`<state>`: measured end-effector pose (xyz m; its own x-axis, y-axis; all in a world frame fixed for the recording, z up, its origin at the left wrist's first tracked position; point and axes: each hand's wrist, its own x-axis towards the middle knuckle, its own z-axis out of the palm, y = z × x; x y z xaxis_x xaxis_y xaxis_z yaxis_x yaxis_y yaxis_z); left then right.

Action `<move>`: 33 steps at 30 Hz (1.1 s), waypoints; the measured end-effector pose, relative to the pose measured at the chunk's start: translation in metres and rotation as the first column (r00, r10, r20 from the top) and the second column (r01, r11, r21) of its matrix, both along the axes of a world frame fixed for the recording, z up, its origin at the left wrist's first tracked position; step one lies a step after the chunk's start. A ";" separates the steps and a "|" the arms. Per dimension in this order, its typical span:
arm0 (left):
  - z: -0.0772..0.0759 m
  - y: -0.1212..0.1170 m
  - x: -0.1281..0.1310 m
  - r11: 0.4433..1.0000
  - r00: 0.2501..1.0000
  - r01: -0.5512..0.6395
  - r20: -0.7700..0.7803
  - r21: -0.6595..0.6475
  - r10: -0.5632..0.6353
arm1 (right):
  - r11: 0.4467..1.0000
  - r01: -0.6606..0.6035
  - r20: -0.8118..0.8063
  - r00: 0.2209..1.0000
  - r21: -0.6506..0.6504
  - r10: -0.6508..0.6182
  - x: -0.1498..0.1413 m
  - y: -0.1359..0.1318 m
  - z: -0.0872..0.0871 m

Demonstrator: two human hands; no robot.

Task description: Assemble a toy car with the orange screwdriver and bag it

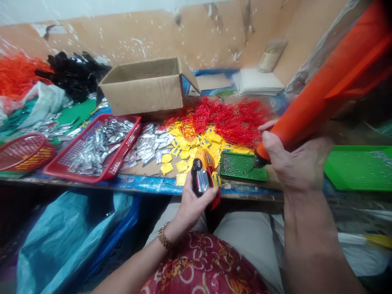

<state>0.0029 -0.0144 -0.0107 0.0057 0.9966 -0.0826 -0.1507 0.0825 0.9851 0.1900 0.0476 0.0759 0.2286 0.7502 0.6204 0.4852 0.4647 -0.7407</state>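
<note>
My left hand [196, 202] is closed around a toy car [203, 173] with yellow, black, silver and red parts, held above the table's front edge. In my right hand [289, 161] is a large orange power screwdriver [315, 94], slanting down to the left. Its dark tip reaches the right end of a small green tray [237, 173] of tiny screws; whether it touches a screw I cannot make out. Yellow plastic pieces [183, 155] with stickers lie just beyond the toy car. Behind them is a heap of red lattice-like parts [226, 120].
Silver parts fill a red basket [94, 175] at left, and more silver parts [151, 143] lie beside it. A round red basket [23, 153] stands farther left. Behind is an open cardboard box [143, 92]. At right sits a larger green tray [355, 171]. A blue bag [64, 237] hangs below the table.
</note>
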 end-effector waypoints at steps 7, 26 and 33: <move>0.003 0.002 -0.002 0.991 0.980 -0.047 -0.188 0.128 0.070 | 0.974 0.013 -0.031 0.999 -0.224 -0.021 0.004 -0.027 -0.034; 0.016 -0.007 0.008 0.992 0.993 -0.012 -0.117 0.127 0.027 | 0.712 -0.445 -0.361 0.889 -0.543 0.280 -0.043 -0.066 -0.074; 0.007 -0.006 0.000 0.995 0.996 0.090 -0.021 0.043 -0.089 | 0.743 -0.409 -0.320 0.908 -0.530 0.271 -0.043 -0.067 -0.076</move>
<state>0.0027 -0.0202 -0.0033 0.0938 0.9948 -0.0403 -0.1261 0.0520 0.9906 0.1473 -0.0193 -0.0005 -0.0405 0.9990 0.0163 0.1804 0.0234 -0.9833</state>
